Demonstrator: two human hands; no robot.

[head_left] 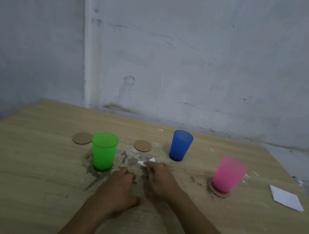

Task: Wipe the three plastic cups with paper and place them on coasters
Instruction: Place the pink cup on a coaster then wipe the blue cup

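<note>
Pinching paper scrap, right hand; left hand fingertips hidden, grip unclear.

Pink cup on coaster; right hand pinches paper.

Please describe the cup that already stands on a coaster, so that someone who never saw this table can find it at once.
Look at the wooden table against the wall, then at its right half, left of the folded white paper. There the pink cup stands upright on a round brown coaster. The green cup and blue cup stand on bare table.
</note>
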